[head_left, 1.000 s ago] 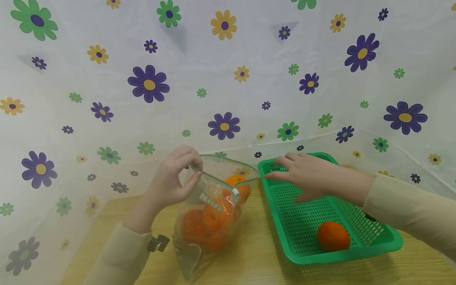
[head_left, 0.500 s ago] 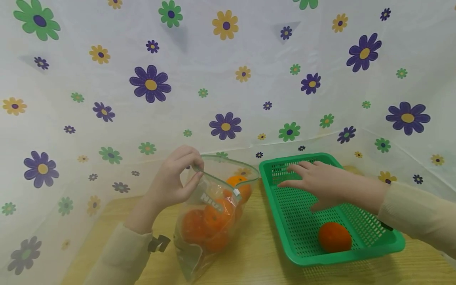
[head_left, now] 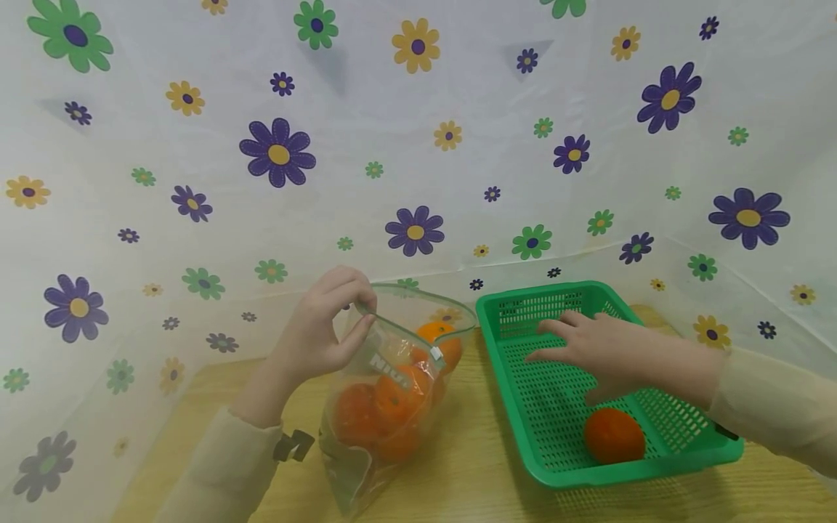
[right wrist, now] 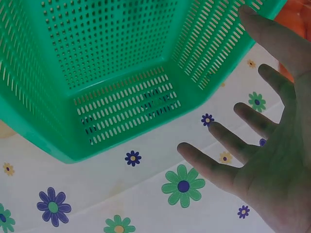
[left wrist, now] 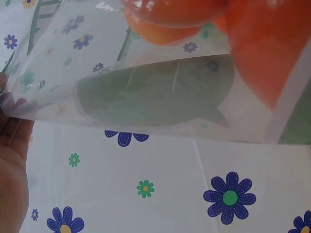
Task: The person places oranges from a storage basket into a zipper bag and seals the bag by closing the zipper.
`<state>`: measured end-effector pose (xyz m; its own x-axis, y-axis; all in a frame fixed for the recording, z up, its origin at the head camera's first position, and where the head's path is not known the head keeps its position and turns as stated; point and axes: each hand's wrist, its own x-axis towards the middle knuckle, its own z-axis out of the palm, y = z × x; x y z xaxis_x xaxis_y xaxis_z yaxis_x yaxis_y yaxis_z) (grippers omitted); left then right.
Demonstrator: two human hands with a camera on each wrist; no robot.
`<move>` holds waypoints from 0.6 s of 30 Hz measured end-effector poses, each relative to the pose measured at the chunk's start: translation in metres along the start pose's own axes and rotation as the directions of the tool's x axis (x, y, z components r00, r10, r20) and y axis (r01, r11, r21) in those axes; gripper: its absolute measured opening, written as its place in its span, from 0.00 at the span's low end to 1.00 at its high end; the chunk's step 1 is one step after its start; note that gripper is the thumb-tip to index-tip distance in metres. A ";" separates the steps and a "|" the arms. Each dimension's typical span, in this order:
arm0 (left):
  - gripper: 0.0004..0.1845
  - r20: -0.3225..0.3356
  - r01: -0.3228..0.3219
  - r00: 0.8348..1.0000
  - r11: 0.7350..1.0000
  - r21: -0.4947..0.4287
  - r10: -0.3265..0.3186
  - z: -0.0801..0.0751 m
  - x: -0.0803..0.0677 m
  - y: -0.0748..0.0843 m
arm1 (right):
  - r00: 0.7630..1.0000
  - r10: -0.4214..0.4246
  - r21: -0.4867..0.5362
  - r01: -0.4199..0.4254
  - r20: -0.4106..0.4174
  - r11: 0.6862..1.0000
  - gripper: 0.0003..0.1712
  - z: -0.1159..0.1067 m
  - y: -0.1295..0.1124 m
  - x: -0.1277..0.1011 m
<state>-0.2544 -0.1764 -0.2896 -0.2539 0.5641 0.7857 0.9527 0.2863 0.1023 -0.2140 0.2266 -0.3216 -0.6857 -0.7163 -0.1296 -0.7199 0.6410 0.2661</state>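
My left hand (head_left: 330, 327) pinches the rim of a clear zip bag (head_left: 346, 465) between thumb and fingers, at the left of its mouth. Several oranges fill the bag, and a white slider (head_left: 436, 353) sits on its green zip strip. In the left wrist view the oranges (left wrist: 175, 12) show through the plastic. With fingers spread and nothing in them, my right hand (head_left: 604, 352) hovers over the green basket (head_left: 523, 443). A single orange (head_left: 615, 436) lies in the basket's near end, below and in front of that hand.
Bag and basket stand side by side on a wooden table (head_left: 458, 450), a narrow strip of tabletop between them. A white sheet printed with flowers (head_left: 418, 145) hangs behind the table and along its sides.
My right hand has moved right and toward me over the basket, nearer the single orange. The left hand keeps its pinch on the bag's rim, and the bag stays in place.
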 end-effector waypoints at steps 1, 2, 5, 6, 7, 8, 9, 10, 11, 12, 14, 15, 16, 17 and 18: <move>0.09 -0.001 0.000 1.000 1.000 0.001 0.000 0.000 0.000 0.000 | 1.000 -0.004 0.004 0.004 0.002 1.000 0.57 0.001 -0.001 -0.001; 0.10 -0.001 0.000 1.000 1.000 0.002 0.000 0.000 0.000 0.000 | 1.000 -0.010 0.008 0.010 0.003 1.000 0.57 0.002 -0.001 -0.002; 0.11 -0.001 0.002 1.000 1.000 0.004 -0.002 0.000 0.000 0.000 | 1.000 -0.023 0.027 0.023 0.001 0.999 0.55 0.006 -0.002 -0.005; 0.11 -0.001 0.004 1.000 1.000 0.004 -0.004 0.000 0.000 0.000 | 1.000 -0.024 0.030 0.024 0.000 0.999 0.55 0.007 -0.003 -0.006; 0.11 0.000 0.006 1.000 1.000 0.004 -0.006 0.000 -0.001 0.000 | 1.000 -0.024 0.034 0.024 0.002 0.999 0.55 0.008 -0.003 -0.006; 0.11 0.001 0.008 1.000 1.000 0.003 -0.008 0.000 -0.001 0.000 | 1.000 -0.025 0.037 0.025 0.003 0.999 0.55 0.009 -0.003 -0.007; 0.11 0.001 0.009 1.000 1.000 0.002 -0.009 0.000 -0.001 0.000 | 1.000 -0.025 0.041 0.025 0.005 0.999 0.54 0.011 -0.003 -0.007; 0.10 0.001 0.010 1.000 1.000 0.002 -0.010 0.000 -0.001 0.000 | 1.000 -0.024 0.049 0.024 0.008 0.998 0.54 0.012 -0.003 -0.008; 0.10 0.002 0.010 1.000 1.000 0.000 -0.010 0.000 -0.001 0.000 | 1.000 -0.024 0.058 0.024 0.012 0.998 0.53 0.013 -0.003 -0.009; 0.09 0.002 0.009 1.000 1.000 -0.002 -0.009 0.000 -0.001 -0.001 | 1.000 -0.026 0.065 0.025 0.016 0.998 0.53 0.014 -0.004 -0.010; 0.09 0.002 0.007 1.000 1.000 -0.002 -0.007 0.000 -0.001 -0.001 | 0.999 -0.029 0.079 0.028 0.021 0.997 0.53 0.016 -0.004 -0.011; 0.09 0.001 0.007 1.000 1.000 -0.002 -0.007 0.000 -0.001 -0.001 | 0.999 -0.030 0.089 0.027 0.024 0.996 0.53 0.016 -0.004 -0.011; 0.10 0.001 0.006 1.000 1.000 -0.002 -0.006 0.000 -0.001 -0.001 | 0.999 -0.032 0.097 0.030 0.027 0.995 0.53 0.018 -0.004 -0.012; 0.10 0.000 0.004 1.000 1.000 -0.002 -0.004 0.000 -0.001 -0.001 | 0.999 -0.033 0.101 0.030 0.030 0.994 0.53 0.019 -0.004 -0.013; 0.10 -0.001 0.003 1.000 1.000 -0.003 -0.003 0.000 0.000 -0.001 | 0.999 -0.032 0.105 0.028 0.036 0.994 0.53 0.020 -0.005 -0.013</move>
<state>-0.2552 -0.1767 -0.2903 -0.2563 0.5626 0.7860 0.9524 0.2858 0.1059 -0.2035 0.2387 -0.3400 -0.6656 -0.7262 -0.1721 -0.7463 0.6459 0.1606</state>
